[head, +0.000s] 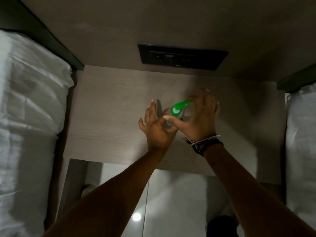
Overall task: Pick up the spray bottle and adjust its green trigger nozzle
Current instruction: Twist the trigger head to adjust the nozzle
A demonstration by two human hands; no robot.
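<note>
The right hand [200, 117] wraps the clear spray bottle [185, 112], its green trigger nozzle [179, 106] pointing toward two o'clock. The left hand [156, 124], fingers spread, touches its base. Adjustment seems barely begun.

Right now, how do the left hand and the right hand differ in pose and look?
The right hand wraps the clear spray bottle, while the left hand has its fingers spread beside it. The right wrist wears bracelets; the left is bare. Both sit over the wooden table, at the bottle.
</note>
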